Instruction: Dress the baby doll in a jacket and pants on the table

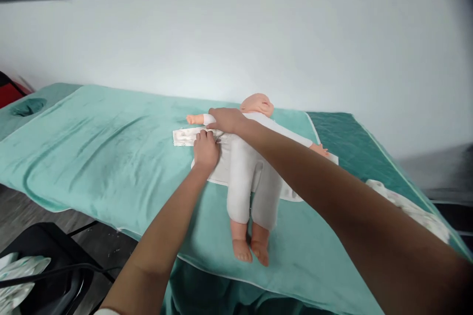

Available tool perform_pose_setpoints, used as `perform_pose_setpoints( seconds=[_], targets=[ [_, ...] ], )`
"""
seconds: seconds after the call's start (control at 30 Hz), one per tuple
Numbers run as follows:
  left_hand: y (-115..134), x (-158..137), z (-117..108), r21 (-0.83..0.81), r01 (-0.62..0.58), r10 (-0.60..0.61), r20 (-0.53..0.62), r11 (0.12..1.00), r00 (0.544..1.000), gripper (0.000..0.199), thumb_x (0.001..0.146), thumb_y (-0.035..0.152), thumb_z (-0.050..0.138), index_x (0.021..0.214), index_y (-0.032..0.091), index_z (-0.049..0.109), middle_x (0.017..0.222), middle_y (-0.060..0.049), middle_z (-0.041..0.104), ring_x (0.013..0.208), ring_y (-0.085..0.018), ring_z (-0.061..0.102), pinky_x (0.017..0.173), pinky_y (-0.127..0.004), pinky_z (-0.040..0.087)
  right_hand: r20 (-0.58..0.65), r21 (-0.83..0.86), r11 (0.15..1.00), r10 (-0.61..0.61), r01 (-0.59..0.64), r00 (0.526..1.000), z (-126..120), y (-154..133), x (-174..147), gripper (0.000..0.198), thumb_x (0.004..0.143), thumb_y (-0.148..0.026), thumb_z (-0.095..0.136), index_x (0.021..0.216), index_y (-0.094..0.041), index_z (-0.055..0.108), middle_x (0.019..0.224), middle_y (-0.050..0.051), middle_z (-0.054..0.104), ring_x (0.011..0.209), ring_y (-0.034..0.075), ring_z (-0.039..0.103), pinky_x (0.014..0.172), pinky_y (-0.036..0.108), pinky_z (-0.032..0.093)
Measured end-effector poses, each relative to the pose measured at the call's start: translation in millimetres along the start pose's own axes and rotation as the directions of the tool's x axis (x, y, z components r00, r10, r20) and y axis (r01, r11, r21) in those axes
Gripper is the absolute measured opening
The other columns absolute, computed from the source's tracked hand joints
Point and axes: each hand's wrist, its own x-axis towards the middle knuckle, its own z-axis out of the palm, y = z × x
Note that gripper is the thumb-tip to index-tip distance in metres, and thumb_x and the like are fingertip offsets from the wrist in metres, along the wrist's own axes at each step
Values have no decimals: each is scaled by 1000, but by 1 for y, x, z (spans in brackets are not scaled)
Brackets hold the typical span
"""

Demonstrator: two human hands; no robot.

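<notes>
A baby doll (240, 182) in white clothing lies on its back, with its head (254, 103) toward the wall and its bare feet toward me. Under it a pale baby garment (221, 172) is spread out, its printed sleeve (185, 138) reaching left. My left hand (207, 150) is closed at that sleeve, near the doll's side, with its fingers curled over the cloth. Crossing over the doll's chest, my right hand (226, 120) is closed around the doll's upper arm, just above my left hand. The doll's small hand (194, 119) sticks out beyond it.
A light green sheet (111, 138) covers the bed, over a darker green cover (332, 128). Patterned cloth (410, 209) lies at the right edge. A black chair (55, 251) at lower left holds printed cloth (24, 275). Behind the bed rises a white wall (185, 44).
</notes>
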Motion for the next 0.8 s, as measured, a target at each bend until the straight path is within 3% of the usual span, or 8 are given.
perform_pose_setpoints(
  seconds=[0.1,0.17,0.23,0.4,0.57,0.8],
  targets=[
    [-12,13,2,-340,108,-117,-6,934,993,9,93,26,55,89,20,62,93,-10,66,97,-27,59,82,-36,43,18,16,1000,13,-13,1000,-4,6,-15,39,94,-55,51,114,-22,56,114,12,70,93,28,66,71,34,44],
    [-21,17,2,-567,194,-235,1,800,972,12,91,29,58,83,20,60,79,-6,64,82,-23,59,77,-33,41,20,26,1000,-1,1,1000,-3,11,-25,41,93,-59,51,112,-23,58,113,10,70,95,29,66,72,34,44],
    [-28,19,0,-691,222,-304,3,688,953,11,88,29,59,83,20,60,77,-3,63,76,-19,57,73,-30,40,22,66,998,-19,17,1000,1,16,-33,44,93,-64,48,110,-24,60,110,8,71,95,28,66,73,34,43],
    [-36,21,-2,-832,203,-370,-2,516,929,3,79,21,57,77,19,55,79,0,61,75,-14,54,70,-24,41,38,51,998,-45,43,998,8,21,-42,49,95,-66,41,110,-25,62,109,8,72,95,28,66,75,34,43],
    [-39,22,-2,-890,236,-462,33,390,886,7,78,25,55,80,20,51,73,3,54,66,-11,53,65,-23,44,75,16,1000,-9,8,997,10,17,-38,49,94,-64,43,110,-24,67,112,11,72,102,30,66,76,35,44],
    [-37,17,-5,-884,190,-528,-73,427,846,9,82,27,57,79,21,50,78,3,54,74,-11,53,74,-24,44,90,-38,999,7,-4,996,12,13,-36,48,94,-62,46,113,-24,68,111,12,73,101,32,67,77,38,45]
  ],
)
